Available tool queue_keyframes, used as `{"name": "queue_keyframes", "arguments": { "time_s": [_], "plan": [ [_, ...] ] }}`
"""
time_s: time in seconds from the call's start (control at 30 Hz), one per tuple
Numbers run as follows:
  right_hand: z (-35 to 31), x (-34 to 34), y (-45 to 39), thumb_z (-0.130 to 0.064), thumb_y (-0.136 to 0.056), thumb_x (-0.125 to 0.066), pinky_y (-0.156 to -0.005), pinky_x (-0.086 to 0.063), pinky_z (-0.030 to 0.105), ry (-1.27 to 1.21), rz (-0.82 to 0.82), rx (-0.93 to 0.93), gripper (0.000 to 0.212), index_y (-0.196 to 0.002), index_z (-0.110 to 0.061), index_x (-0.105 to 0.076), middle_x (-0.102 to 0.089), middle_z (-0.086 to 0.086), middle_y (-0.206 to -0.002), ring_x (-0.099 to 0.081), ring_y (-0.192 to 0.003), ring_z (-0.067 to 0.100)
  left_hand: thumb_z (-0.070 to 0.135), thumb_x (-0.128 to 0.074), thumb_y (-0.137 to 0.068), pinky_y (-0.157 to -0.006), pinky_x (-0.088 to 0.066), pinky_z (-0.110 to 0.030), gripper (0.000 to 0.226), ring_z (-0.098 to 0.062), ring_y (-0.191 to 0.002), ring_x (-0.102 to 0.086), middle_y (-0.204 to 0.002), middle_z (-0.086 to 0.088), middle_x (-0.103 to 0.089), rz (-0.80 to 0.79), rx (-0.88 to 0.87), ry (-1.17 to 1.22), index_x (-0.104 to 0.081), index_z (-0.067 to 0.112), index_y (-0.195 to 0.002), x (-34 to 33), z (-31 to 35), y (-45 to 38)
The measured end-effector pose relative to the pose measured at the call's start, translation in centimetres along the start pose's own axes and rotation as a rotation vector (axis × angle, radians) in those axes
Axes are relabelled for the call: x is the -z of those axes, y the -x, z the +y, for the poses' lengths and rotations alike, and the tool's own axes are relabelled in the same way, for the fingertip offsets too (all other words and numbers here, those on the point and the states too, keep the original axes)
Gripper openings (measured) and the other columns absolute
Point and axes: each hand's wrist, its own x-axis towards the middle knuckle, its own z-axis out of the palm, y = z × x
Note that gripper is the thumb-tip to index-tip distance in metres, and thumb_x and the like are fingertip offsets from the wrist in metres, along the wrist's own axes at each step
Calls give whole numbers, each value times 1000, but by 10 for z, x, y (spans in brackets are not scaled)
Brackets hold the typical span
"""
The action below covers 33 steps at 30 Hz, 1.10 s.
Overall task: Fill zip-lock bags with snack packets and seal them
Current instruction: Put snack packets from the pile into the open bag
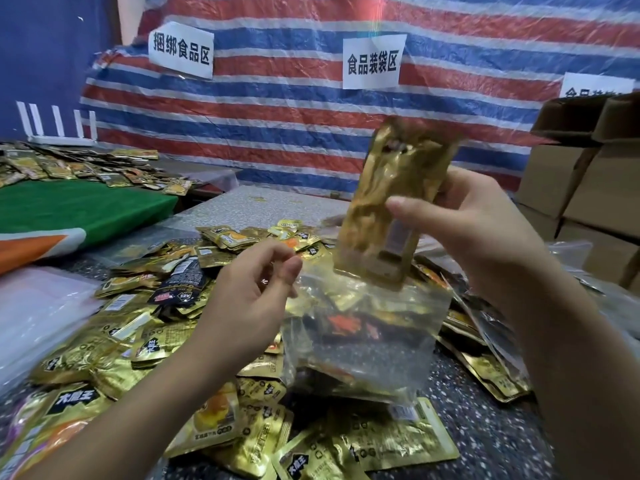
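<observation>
Pinching the rim of the clear zip-lock bag point(363, 337), the left hand point(249, 299) is being held above the loose snack packets point(145, 327). A gold packet point(391, 206) is being gripped upright by the right hand point(474, 230), its lower end just over the bag's mouth.

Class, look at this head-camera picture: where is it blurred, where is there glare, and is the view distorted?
Head view: the gold packet in the right hand is motion-blurred; glare streaks the clear zip-lock bag pinched by the left hand; wide-angle bending curves the edges; wall signs stay sharp.
</observation>
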Motion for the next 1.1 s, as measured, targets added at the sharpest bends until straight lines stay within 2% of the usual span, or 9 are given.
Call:
{"name": "queue_keyframes", "arguments": {
  "time_s": [0.17,0.27,0.4,0.63,0.7,0.8,0.9,1.0,1.1],
  "plan": [
    [-3,4,6,-15,-83,-72,-75,-60,38,495,-330,-61,10,-94,-16,-73,-76,3,-87,-73,-79,18,47,-49,-90,-53,-45,-25,28,-6,-65,-62,-74,2,-64,39,-19,34,-61,22,-89,1,1,0],
    [1,2,6,-21,-85,-73,-72,-58,38,636,-457,-74,4,-89,-23,-72,-74,-6,-83,-70,-75,10,40,-52,-95,-53,-42,-21,20,-9,-64,-58,-74,3,-64,12,-72,-5,-62,23,-90,1,3,1],
    [3,2,8,-25,-91,-69,-70,-57,46,774,-582,-134,4,-89,-22,-67,-71,0,-81,-69,-72,14,38,-56,-92,-62,-51,-35,17,-16,-72,-65,-78,6,-65,-11,-131,-22,-64,24,-91,0,9,3],
    [3,-15,17,-38,-90,-63,-51,-37,25,1089,-634,-100,23,-80,-18,-57,-58,0,-71,-49,-57,8,29,-60,-92,-65,-53,-23,16,-12,-75,-66,-80,9,-68,-64,-211,-37,-69,16,-92,-6,14,8],
    [4,-18,18,-39,-88,-65,-49,-37,24,1094,-617,-59,22,-81,-19,-60,-57,-3,-69,-50,-57,7,30,-59,-92,-63,-53,-22,11,-10,-74,-66,-80,9,-67,-67,-214,-18,-66,22,-90,-7,15,8],
    [0,-11,14,-48,-86,-68,-60,-51,22,959,-481,-36,23,-90,-25,-68,-65,-8,-74,-60,-65,3,33,-58,-93,-63,-57,-36,8,-14,-76,-67,-82,8,-67,-20,-168,37,-64,28,-92,-5,17,4],
    [-7,-1,11,-64,-82,-49,-65,-52,30,831,-295,44,44,-86,-25,-69,-67,-9,-74,-62,-69,4,40,-58,-95,-64,-57,-45,16,-15,-77,-68,-83,7,-69,63,-131,43,-65,26,-90,-5,26,-7],
    [-12,9,10,-66,-88,-36,-55,-48,30,759,-101,189,54,-76,-22,-66,-65,-7,-68,-60,-62,8,36,-57,-93,-63,-54,-53,16,-23,-71,-69,-82,5,-70,64,-147,77,-64,22,-90,-7,39,-23],
    [-12,15,10,-62,-90,-45,-58,-51,26,739,9,271,48,-82,-21,-69,-65,-11,-70,-61,-66,5,27,-58,-96,-66,-56,-47,12,-13,-71,-70,-79,5,-70,65,-154,88,-62,18,-90,-12,50,-41]
  ]
}}
